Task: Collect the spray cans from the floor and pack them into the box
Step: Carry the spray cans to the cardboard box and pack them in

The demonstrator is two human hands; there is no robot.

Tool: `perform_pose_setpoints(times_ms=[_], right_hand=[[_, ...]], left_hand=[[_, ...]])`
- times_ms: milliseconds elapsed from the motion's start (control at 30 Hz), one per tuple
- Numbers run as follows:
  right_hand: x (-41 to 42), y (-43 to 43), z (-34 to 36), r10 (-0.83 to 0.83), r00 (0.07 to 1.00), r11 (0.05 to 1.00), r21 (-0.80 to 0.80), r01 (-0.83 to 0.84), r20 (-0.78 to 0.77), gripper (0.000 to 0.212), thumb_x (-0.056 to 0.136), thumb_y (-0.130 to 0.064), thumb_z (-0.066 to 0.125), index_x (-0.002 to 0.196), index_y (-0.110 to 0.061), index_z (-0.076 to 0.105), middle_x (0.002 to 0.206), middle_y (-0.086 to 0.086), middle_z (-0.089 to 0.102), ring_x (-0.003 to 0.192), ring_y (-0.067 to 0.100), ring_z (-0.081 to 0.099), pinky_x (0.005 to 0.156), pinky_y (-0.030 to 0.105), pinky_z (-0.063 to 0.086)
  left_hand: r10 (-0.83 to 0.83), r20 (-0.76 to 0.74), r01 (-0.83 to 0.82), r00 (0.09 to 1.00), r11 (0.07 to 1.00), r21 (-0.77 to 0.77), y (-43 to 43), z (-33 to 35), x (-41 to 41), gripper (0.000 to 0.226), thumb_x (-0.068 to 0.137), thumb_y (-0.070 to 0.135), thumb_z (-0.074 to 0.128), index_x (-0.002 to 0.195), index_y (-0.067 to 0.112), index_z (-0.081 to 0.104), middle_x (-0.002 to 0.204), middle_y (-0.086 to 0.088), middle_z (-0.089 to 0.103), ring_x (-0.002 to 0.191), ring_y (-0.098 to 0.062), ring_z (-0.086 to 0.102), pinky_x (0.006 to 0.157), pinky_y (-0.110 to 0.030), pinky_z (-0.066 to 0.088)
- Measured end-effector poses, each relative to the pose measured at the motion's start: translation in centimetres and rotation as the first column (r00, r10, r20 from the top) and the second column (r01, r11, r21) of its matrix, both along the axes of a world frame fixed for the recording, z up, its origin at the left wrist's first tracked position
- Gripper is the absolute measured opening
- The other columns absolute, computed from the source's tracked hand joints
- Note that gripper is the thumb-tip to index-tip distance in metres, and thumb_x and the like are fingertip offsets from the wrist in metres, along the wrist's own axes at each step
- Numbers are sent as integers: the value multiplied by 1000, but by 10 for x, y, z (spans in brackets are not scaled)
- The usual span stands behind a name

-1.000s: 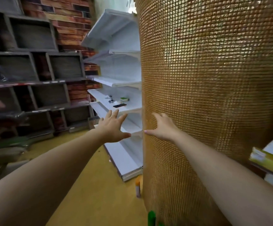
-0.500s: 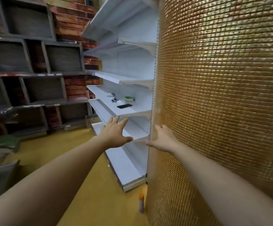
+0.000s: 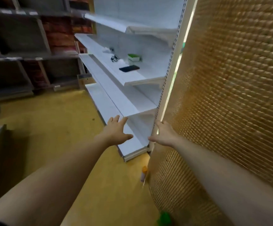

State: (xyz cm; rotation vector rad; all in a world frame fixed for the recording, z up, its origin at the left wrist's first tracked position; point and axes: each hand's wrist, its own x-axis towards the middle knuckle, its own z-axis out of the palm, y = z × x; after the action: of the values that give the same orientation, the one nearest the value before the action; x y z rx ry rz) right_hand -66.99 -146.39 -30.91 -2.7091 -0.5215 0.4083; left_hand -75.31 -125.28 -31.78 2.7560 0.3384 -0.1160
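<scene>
A spray can with an orange cap (image 3: 143, 174) stands on the yellow floor at the foot of the gold mosaic column (image 3: 230, 111). A green cap of another can (image 3: 164, 218) shows at the bottom edge beside the column. My left hand (image 3: 116, 132) is stretched forward with fingers spread, holding nothing, above the lowest white shelf. My right hand (image 3: 164, 135) is also out in front, fingers straight, at the column's left edge. Both hands are well above the cans. No box is in view.
White metal shelving (image 3: 129, 101) stands ahead, with a black phone (image 3: 129, 68), a green-topped small box (image 3: 133, 57) and glasses on a middle shelf. Dark wooden cubbies (image 3: 26, 46) and a brick wall lie left. Yellow floor (image 3: 51, 128) stretches between them.
The view has swung left and down around the column, so the white shelving now fills the middle. Both hands stay outstretched and open. The orange-capped can has come closer into view.
</scene>
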Motion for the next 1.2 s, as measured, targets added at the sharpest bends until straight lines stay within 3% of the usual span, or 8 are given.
perform_pose_setpoints(times_ms=[200, 367, 500, 700, 800, 900, 1100, 1200], right_hand=[[101, 36, -99, 11, 990, 1000, -21, -14, -142, 92, 81, -48, 79, 154, -17, 33, 153, 15, 34, 140, 37, 35, 111, 43, 40], [162, 52, -192, -21, 957, 998, -60, 4, -290, 94, 79, -51, 79, 155, -19, 33, 152, 11, 41, 133, 34, 47, 95, 34, 46], [182, 54, -252, -94, 923, 991, -126, 50, -372, 92, 83, -49, 78, 154, -10, 34, 157, 18, 32, 140, 36, 39, 107, 37, 41], [183, 58, -347, -263, 854, 964, -161, 212, -449, 88, 87, -48, 75, 154, -9, 33, 154, 21, 34, 143, 34, 34, 108, 33, 36], [175, 62, -400, -359, 823, 933, -159, 322, -440, 69, 91, -39, 70, 147, -12, 42, 147, 19, 40, 138, 34, 38, 104, 33, 36], [161, 66, -452, -423, 795, 906, -176, 386, -435, 83, 91, -38, 72, 156, -13, 29, 160, 14, 30, 147, 33, 28, 114, 33, 28], [99, 82, -540, -673, 550, 718, -260, 645, -495, 92, 89, -49, 72, 158, -14, 23, 161, 17, 29, 144, 36, 34, 112, 46, 38], [77, 84, -570, -721, 488, 653, -246, 716, -492, 88, 90, -48, 71, 157, -15, 26, 156, 19, 34, 139, 37, 40, 107, 43, 41]], left_hand=[[23, -167, -29, 986, 999, -32, 30, -94, 86, 93, 91, 59, 61, 161, 27, 10, 169, -10, 4, 155, -32, 5, 122, -51, 23], [5, -317, -30, 948, 997, -74, 39, -173, 152, 93, 92, 57, 62, 162, 26, 10, 169, -10, 5, 154, -31, 9, 121, -48, 26], [-69, -391, 21, 918, 992, -125, 41, -234, 191, 93, 91, 58, 63, 162, 24, 12, 168, -10, 8, 154, -31, 8, 121, -50, 26], [-228, -389, 165, 892, 968, -189, 44, -338, 237, 88, 92, 50, 66, 159, 17, 20, 165, -14, 17, 151, -33, 17, 119, -44, 27], [-297, -392, 229, 871, 950, -210, 47, -398, 251, 94, 89, 50, 69, 160, 20, 16, 166, -13, 13, 152, -31, 14, 118, -47, 31], [-369, -441, 291, 818, 927, -235, 52, -450, 254, 97, 88, 48, 71, 161, 23, 13, 168, -12, 7, 153, -30, 10, 118, -48, 31], [-384, -446, 276, 809, 917, -289, 46, -522, 226, 96, 87, 45, 72, 161, 26, 14, 167, -12, 11, 152, -32, 18, 114, -46, 34], [-391, -451, 273, 802, 912, -305, 38, -550, 212, 98, 86, 45, 73, 161, 26, 13, 168, -9, 9, 152, -30, 18, 113, -45, 35]])
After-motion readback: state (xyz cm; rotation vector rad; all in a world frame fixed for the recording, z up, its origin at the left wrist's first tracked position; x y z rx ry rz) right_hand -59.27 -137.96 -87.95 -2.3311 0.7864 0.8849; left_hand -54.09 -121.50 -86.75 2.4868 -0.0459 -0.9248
